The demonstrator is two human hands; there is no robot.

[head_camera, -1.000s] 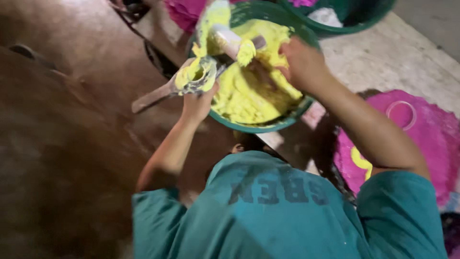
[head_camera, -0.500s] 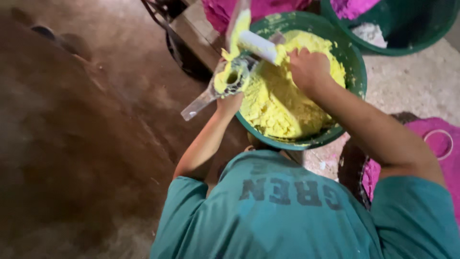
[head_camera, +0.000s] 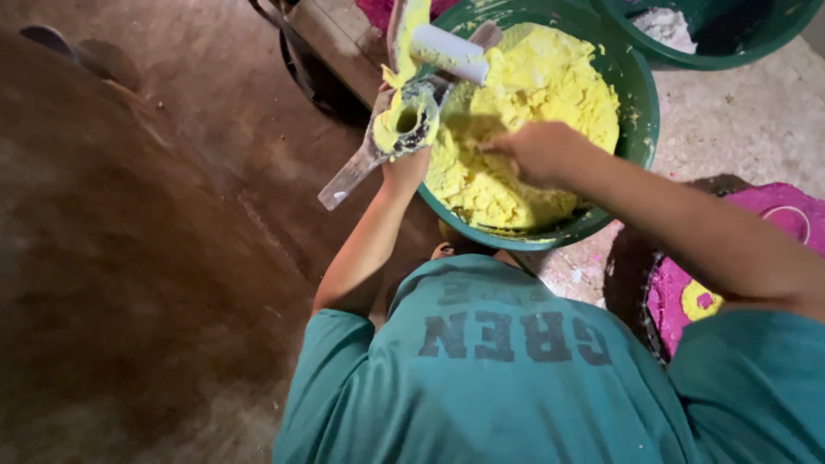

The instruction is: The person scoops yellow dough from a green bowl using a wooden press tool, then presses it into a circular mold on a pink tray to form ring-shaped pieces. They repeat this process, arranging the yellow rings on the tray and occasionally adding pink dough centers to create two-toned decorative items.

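Note:
My left hand (head_camera: 406,165) grips a metal hand press (head_camera: 404,120) smeared with yellow mixture. Its flat handle (head_camera: 348,178) sticks out to the lower left, and a white cylinder (head_camera: 449,51) lies across its top. The press is held over the left rim of a green basin (head_camera: 643,112) filled with yellow mixture (head_camera: 533,77). My right hand (head_camera: 537,150) is down in the basin, fingers curled into the yellow mixture near its front. My teal shirt (head_camera: 498,378) fills the bottom of the view.
A second green basin (head_camera: 756,39) with white powder (head_camera: 666,24) stands at the top right. At the right edge lies a pink disc (head_camera: 756,223) with a yellow centre (head_camera: 700,301). A wooden plank (head_camera: 322,34) runs behind the press. Brown floor (head_camera: 129,258) lies to the left.
My right hand has left the press and dropped into the yellow mixture. My left hand still holds the press over the basin's rim. The view has shifted slightly.

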